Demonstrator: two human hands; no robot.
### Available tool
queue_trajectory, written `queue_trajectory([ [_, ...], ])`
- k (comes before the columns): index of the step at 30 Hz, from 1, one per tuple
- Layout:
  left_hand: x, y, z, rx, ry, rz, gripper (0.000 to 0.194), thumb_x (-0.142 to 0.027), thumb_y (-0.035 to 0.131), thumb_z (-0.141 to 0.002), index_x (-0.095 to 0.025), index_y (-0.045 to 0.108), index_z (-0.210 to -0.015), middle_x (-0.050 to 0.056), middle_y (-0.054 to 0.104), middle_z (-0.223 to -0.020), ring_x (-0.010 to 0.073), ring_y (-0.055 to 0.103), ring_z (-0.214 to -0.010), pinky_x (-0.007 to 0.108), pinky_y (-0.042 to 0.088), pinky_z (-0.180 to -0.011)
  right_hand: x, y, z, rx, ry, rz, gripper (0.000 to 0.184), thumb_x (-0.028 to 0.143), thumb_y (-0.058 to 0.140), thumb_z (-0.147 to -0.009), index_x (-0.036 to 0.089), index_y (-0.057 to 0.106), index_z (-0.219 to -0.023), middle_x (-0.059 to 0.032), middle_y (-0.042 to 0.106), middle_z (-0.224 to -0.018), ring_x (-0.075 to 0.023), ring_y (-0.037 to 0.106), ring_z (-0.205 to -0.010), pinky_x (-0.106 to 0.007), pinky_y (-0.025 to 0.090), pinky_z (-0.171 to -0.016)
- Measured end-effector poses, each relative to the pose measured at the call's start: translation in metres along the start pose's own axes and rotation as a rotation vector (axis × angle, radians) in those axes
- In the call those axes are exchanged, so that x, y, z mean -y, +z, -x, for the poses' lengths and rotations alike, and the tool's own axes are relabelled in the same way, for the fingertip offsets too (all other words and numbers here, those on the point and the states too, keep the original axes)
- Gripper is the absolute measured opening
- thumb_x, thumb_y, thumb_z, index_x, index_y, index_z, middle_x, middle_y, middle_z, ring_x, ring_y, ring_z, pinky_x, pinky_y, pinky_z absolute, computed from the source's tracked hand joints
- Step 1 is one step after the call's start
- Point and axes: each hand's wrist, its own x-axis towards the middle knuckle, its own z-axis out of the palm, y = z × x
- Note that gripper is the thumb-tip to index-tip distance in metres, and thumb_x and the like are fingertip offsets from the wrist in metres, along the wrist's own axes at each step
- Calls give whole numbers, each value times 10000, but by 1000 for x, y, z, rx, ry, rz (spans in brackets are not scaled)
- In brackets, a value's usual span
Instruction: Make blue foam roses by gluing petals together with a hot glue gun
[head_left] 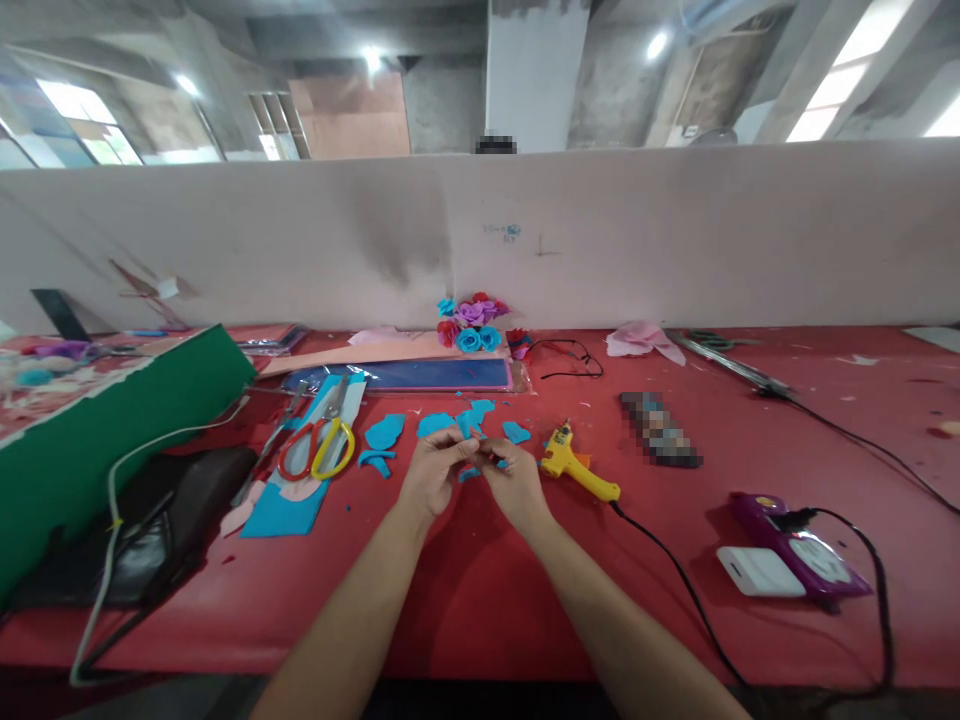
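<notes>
My left hand (433, 474) and my right hand (516, 480) meet above the red table, their fingertips pinched together. A small blue paper piece (466, 424) sticks up from the left fingers. The right fingertips close on its lower edge, which the fingers partly hide. Around them lie more cut blue paper pieces, among them a rounded one (385, 431) on the left and a smaller one (516, 432) on the right. Just right of my right hand rests a yellow hot glue gun (577, 468).
Scissors (322, 448) with red and yellow handles lie on blue paper (283, 512) at left, beside a black bag (180, 515) and green board (112, 440). Paper flowers (472, 322) stand at the white partition (300, 240). A purple power strip (814, 560) and cords occupy the right.
</notes>
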Motion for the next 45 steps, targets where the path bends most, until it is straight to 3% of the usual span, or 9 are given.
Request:
queue_trajectory([
  [6, -3, -1, 1, 47, -50, -19, 154, -236, 800, -575, -135, 684, -580, 48, 677, -729, 119, 578, -672, 243, 455, -652, 5, -1, -2, 28, 38, -85, 180, 310, 579, -755, 218, 733, -746, -18, 703, -727, -187, 610, -692, -286, 489, -666],
  [10, -2, -3, 0, 44, -21, -61, 141, -237, 810, -555, -146, 704, -572, 49, 682, -722, 117, 567, -649, 242, 462, -649, 5, 1, -2, 71, 60, -161, 196, 310, 572, -757, 225, 737, -820, -9, 717, -766, -193, 631, -724, -298, 507, -692],
  [16, -2, 0, 1, 29, -33, -60, 132, -207, 814, -541, -145, 699, -561, 20, 644, -635, 111, 566, -632, 227, 453, -641, 0, 3, 0, 100, 53, -241, 212, 278, 565, -782, 234, 725, -916, -14, 726, -931, -225, 654, -915, -357, 502, -855],
  [21, -3, 1, 1, 39, -24, -89, 161, -259, 796, -578, -142, 744, -677, 42, 665, -696, 128, 581, -676, 251, 458, -675, -2, 5, 0, 94, 80, -303, 195, 278, 574, -776, 215, 720, -889, -11, 726, -879, -217, 664, -889, -348, 515, -844],
  [24, -2, 1, 0, 29, 17, -122, 137, -253, 803, -560, -150, 733, -617, 20, 636, -657, 115, 562, -660, 234, 438, -632, -3, 6, 0, 114, 80, -330, 198, 283, 564, -782, 201, 711, -887, -12, 721, -867, -206, 663, -867, -342, 518, -838],
  [32, 0, 2, 0, -29, 64, -133, 112, -195, 811, -518, -157, 717, -564, -1, 620, -683, 88, 530, -650, 209, 408, -606, -6, 5, -1, 100, 52, -169, 187, 276, 556, -787, 184, 712, -833, -27, 706, -771, -204, 647, -744, -327, 519, -729],
  [36, 2, 1, -1, -7, 67, -146, 118, -207, 801, -553, -160, 733, -637, 21, 661, -711, 128, 581, -717, 248, 443, -688, -7, 5, -1, 71, 63, -154, 211, 262, 537, -787, 194, 719, -871, -29, 722, -829, -213, 655, -776, -324, 521, -709],
  [45, 9, -5, -3, 59, 134, -229, 108, -244, 757, -636, -207, 763, -737, 53, 713, -847, 179, 624, -844, 305, 463, -840, -5, 2, -2, 44, 67, -178, 257, 274, 552, -768, 215, 723, -950, -36, 729, -977, -233, 659, -933, -373, 510, -854],
])
